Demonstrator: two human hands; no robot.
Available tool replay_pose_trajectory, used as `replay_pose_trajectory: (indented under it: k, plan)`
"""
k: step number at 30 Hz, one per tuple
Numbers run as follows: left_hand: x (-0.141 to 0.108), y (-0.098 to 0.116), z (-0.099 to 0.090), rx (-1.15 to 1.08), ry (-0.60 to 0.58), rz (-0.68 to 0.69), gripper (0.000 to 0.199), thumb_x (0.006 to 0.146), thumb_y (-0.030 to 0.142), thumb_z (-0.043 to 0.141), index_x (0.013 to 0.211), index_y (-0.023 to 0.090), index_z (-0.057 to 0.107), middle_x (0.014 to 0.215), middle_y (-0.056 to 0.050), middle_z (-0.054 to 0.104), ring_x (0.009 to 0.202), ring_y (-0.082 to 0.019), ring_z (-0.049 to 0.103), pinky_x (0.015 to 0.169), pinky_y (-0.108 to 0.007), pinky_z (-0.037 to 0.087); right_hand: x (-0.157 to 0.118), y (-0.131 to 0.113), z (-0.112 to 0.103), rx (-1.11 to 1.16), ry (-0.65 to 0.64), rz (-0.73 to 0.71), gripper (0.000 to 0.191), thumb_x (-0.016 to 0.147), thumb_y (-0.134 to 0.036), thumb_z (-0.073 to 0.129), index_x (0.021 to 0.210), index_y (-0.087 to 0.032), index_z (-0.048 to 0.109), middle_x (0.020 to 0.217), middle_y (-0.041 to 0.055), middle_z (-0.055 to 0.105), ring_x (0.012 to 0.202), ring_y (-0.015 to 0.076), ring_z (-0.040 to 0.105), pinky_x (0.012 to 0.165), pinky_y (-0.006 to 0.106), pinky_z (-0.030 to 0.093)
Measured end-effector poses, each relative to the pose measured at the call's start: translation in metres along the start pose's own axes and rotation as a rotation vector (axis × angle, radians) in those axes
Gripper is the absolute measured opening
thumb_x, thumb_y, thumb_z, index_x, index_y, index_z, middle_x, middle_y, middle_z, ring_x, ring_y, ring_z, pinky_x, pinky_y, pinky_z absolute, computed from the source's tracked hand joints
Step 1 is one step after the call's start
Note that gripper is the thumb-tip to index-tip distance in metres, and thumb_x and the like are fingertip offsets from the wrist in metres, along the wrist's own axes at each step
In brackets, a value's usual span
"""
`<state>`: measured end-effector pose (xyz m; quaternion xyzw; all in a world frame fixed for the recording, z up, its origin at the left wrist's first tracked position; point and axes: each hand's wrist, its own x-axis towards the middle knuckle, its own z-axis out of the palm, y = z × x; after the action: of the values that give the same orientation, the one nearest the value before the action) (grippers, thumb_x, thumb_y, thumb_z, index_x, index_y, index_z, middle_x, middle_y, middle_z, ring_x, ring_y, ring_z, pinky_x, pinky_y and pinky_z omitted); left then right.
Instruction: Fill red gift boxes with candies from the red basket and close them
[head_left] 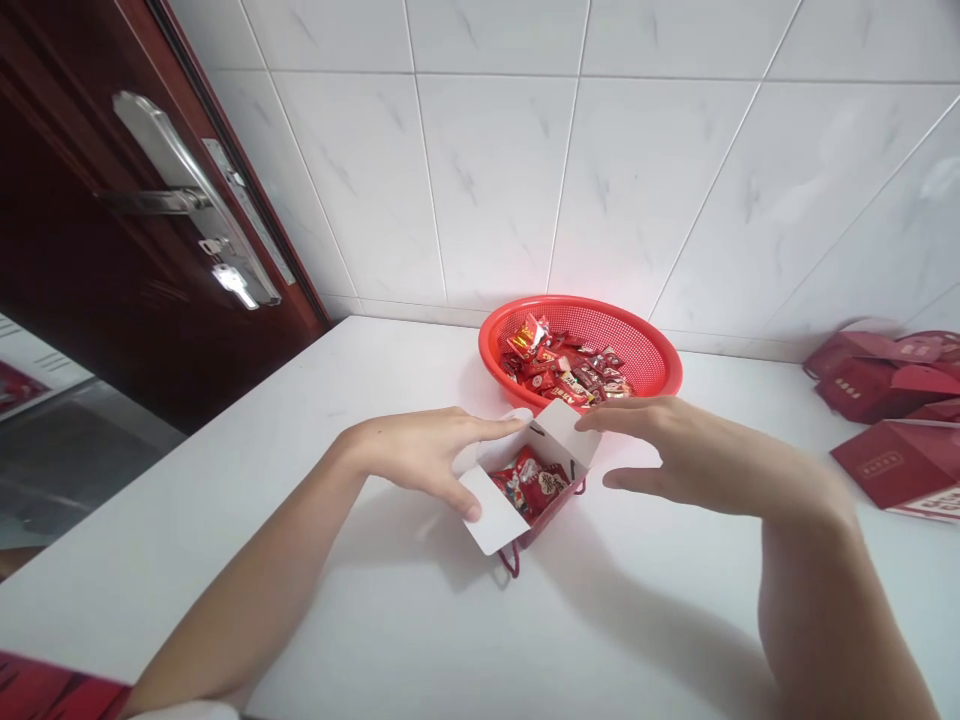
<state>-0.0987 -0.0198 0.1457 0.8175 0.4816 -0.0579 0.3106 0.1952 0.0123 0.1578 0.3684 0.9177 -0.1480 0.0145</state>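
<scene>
Box [556,511], red outside and white inside, stands open on the white table [352,620], between the two hands and just in front of a red mesh basket [670,385]. Its flaps are spread, red wrapped sweets [541,485] lie inside, and a dark red cord [512,566] loops out at the near side. The left hand [420,455] is open, its thumb against the near flap [493,512]. The right hand [679,450] is open too, forefinger at the far right flap [568,428], thumb free of it. The hands are apart, with the box between them.

Behind, the basket holds more wrapped sweets [559,372] and crowds the box's far side, near the tiled wall [495,190]. Several red boxes [885,380] sit well apart at the right. At the left is a dark red door [67,110] with keys [232,280] hanging from its lock.
</scene>
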Motion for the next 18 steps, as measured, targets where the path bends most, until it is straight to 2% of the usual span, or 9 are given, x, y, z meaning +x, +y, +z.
replay_pose_trajectory:
  k: [2,5,8,12,15,18]
  plan:
    - [0.0001,-0.0027,0.0003,0.002,0.021,0.039,0.106,0.079,0.045,0.079,0.165,0.031,0.02,0.172,-0.005,0.027,0.154,-0.033,0.034,0.12,-0.039,0.035,0.0038,-0.0007,0.0007,-0.005,-0.02,0.033,0.048,0.093,-0.038,0.062,0.14,-0.028,0.062,0.14,0.007,0.065,0.118,0.0287,0.064,0.088,0.04,0.054]
    - [0.0005,-0.0043,0.0021,-0.013,0.029,0.092,0.106,0.079,0.042,0.08,0.165,0.031,0.02,0.17,-0.005,0.029,0.154,-0.032,0.035,0.12,-0.04,0.036,0.0075,-0.0021,0.0016,-0.001,-0.03,0.055,0.051,0.093,-0.038,0.062,0.143,-0.027,0.06,0.144,0.008,0.063,0.123,0.0304,0.062,0.09,0.041,0.055]
    - [-0.0008,-0.005,0.0014,-0.036,0.029,0.068,0.109,0.08,0.05,0.08,0.166,0.029,0.018,0.171,-0.007,0.028,0.154,-0.032,0.034,0.122,-0.04,0.034,0.0081,-0.0024,0.0024,0.013,-0.011,0.028,0.049,0.094,-0.038,0.062,0.142,-0.028,0.061,0.149,0.0065,0.06,0.125,0.03,0.061,0.094,0.042,0.054]
    - [-0.0045,-0.0059,-0.0026,-0.048,0.021,-0.026,0.117,0.075,0.064,0.08,0.166,0.028,0.015,0.172,-0.006,0.022,0.157,-0.033,0.027,0.126,-0.041,0.027,0.0082,-0.0034,0.0032,0.05,0.028,-0.065,0.039,0.094,-0.035,0.062,0.132,-0.027,0.068,0.143,0.0074,0.062,0.119,0.0296,0.065,0.088,0.04,0.055]
    - [-0.0054,-0.0042,-0.0037,-0.038,0.005,-0.054,0.124,0.068,0.064,0.085,0.166,0.028,0.017,0.172,-0.006,0.024,0.157,-0.034,0.027,0.125,-0.04,0.027,0.0094,-0.0062,0.0031,0.128,0.018,-0.181,0.025,0.097,-0.029,0.059,0.118,-0.028,0.072,0.131,0.0051,0.068,0.107,0.0246,0.069,0.079,0.034,0.054]
    - [-0.0022,0.0013,-0.0014,-0.034,0.078,-0.061,0.106,0.077,0.053,0.081,0.164,0.027,0.027,0.168,-0.005,0.036,0.152,-0.031,0.038,0.12,-0.035,0.035,0.0111,-0.01,0.0034,0.184,0.007,-0.257,0.021,0.096,-0.02,0.059,0.11,-0.027,0.073,0.125,0.0029,0.07,0.105,0.0217,0.069,0.08,0.032,0.052]
